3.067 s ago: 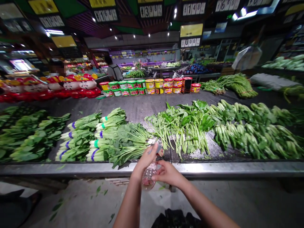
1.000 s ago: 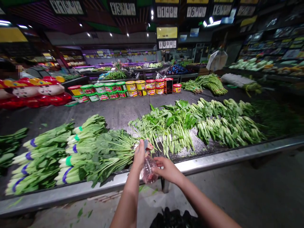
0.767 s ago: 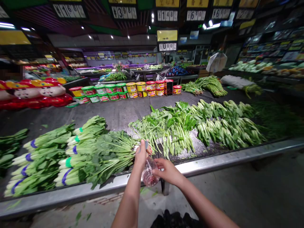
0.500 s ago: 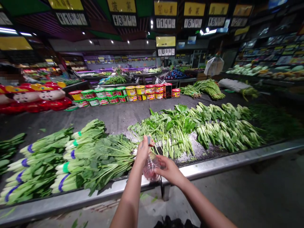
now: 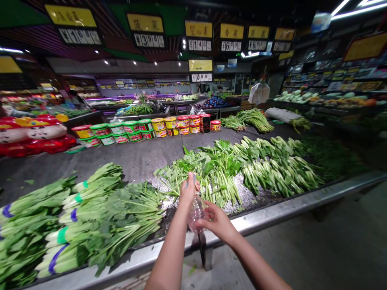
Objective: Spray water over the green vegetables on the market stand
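Now the bottle (image 5: 196, 212) (clear) shows higher against the rim (image 5: 256, 222).

The person's left arm (image 5: 171, 245) and right arm (image 5: 254, 259) are bare, smooth and thin, with skin showing all the way to where the view cuts them off, below the shiny front edge (image 5: 272, 219) of the stand. Each arm is small at the wrist and gets a bit fatter further up. The left hand (image 5: 188, 191) and the right hand (image 5: 220, 223) are bare too, and the right one has a rounded thumb (image 5: 205, 223), but its nail is too blurry to see well.
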A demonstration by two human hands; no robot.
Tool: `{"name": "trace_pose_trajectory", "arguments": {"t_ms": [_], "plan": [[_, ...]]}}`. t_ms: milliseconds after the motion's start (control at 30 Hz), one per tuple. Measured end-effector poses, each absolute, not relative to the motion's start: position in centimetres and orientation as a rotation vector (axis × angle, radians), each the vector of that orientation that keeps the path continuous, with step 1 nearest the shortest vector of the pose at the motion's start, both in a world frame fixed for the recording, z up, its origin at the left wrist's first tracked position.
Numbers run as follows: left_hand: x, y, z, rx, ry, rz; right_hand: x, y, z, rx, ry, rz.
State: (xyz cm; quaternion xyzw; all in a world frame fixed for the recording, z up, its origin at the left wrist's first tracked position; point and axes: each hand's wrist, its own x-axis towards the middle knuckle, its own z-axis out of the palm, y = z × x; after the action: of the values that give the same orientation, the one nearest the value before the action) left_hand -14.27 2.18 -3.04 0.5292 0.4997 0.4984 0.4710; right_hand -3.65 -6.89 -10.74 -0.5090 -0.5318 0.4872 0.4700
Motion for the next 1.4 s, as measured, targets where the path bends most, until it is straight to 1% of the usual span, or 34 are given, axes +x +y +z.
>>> {"name": "trace_pose_trajectory", "arguments": {"t_ms": [167,367,667,867,1167,1400], "plan": [[-13.9,1.9,-2.7,1.334,1.171,1.204,-3.1,-7.3,-10.3,-1.214,-1.289,1.198],[-13.4,1.6,-1.6,1.339,1.229,1.172,-2.8,-8.0,-9.6,-1.187,-1.277,1.146],[-14.7,0.2,-0.7,1.211,1.264,1.188,-4.4,-8.1,-8.9,-1.135,-1.229,1.258],[-17.2,-0.7,-1.6,1.144,1.348,1.254,-6.3,-8.2,-9.4,-1.146,-1.280,1.319],[-19.9,-1.5,-4.5,0.964,1.434,1.256,-8.5,-8.9,-10.7,-1.220,-1.454,1.327],[-20.7,-2.3,-3.8,0.981,1.433,1.368,-9.3,-8.8,-10.6,-1.228,-1.468,1.311]]}}
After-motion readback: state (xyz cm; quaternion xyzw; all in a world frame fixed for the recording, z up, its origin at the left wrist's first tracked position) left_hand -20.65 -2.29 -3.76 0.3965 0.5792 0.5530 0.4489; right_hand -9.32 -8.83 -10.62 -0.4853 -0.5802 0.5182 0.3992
